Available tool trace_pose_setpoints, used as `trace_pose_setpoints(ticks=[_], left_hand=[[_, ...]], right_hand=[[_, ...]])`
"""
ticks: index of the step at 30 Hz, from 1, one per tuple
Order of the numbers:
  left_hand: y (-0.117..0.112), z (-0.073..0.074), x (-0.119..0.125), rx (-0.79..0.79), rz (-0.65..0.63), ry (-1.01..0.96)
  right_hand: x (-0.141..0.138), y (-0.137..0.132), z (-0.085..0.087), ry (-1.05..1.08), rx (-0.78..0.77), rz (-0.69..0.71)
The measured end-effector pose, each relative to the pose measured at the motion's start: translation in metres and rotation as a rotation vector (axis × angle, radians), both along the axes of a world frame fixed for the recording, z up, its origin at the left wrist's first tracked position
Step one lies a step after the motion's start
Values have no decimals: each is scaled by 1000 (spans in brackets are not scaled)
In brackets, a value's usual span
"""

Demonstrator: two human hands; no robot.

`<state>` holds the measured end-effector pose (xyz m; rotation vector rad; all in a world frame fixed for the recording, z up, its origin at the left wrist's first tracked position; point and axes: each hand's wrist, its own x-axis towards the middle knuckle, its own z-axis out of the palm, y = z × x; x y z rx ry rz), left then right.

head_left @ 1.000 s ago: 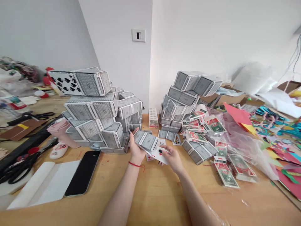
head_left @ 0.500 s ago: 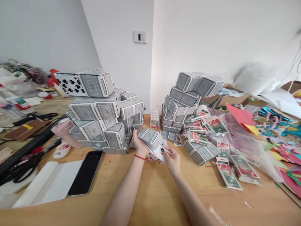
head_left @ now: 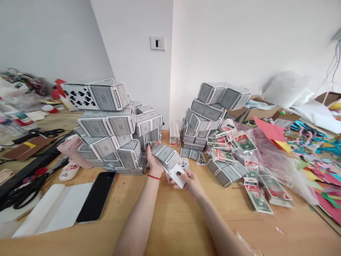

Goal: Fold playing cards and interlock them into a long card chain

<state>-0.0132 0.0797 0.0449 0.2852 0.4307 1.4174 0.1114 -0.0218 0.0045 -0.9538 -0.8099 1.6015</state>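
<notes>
My left hand (head_left: 155, 160), with a red string at the wrist, grips a block of folded playing cards (head_left: 165, 156) with grey patterned backs. My right hand (head_left: 194, 183) pinches a white-faced playing card (head_left: 177, 175) at the block's near end. The card seems to touch the block, but whether it is tucked in I cannot tell. Behind that card, a joker card (head_left: 184, 163) lies on the table. A tall stack of card blocks (head_left: 106, 126) rises to the left of my hands, and a second stack (head_left: 204, 119) stands to the right.
A black phone (head_left: 96, 196) and a white paper sheet (head_left: 62, 204) lie at left, near black scissors (head_left: 29, 190). Printed card boxes (head_left: 257, 197) and clear plastic wrap (head_left: 287, 167) spread at right. A loose card block (head_left: 226, 172) rests beside them.
The pinched card has moved left and swung in under the near end of the block, with my right hand following. The joker card shows more fully now. My left hand keeps its grip.
</notes>
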Motion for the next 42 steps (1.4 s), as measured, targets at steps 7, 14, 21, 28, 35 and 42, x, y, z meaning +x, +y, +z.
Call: trace_pose_setpoints(ticks=[7, 14, 21, 28, 35, 42], left_hand=[[3, -3, -3, -8, -49, 16], [2, -7, 4, 24, -47, 39], [0, -9, 10, 27, -72, 49], [-3, -8, 16, -13, -66, 80], [-11, -10, 26, 13, -110, 76], [-17, -5, 31, -15, -110, 113]], right_hand=[[-3, -3, -5, 17, 32, 94], [-10, -3, -14, -13, 58, -17], [-8, -2, -15, -37, 46, -15], [-11, -2, -16, -49, 28, -62], [-10, -1, -19, -48, 38, -104], [-7, -1, -19, -59, 31, -125]])
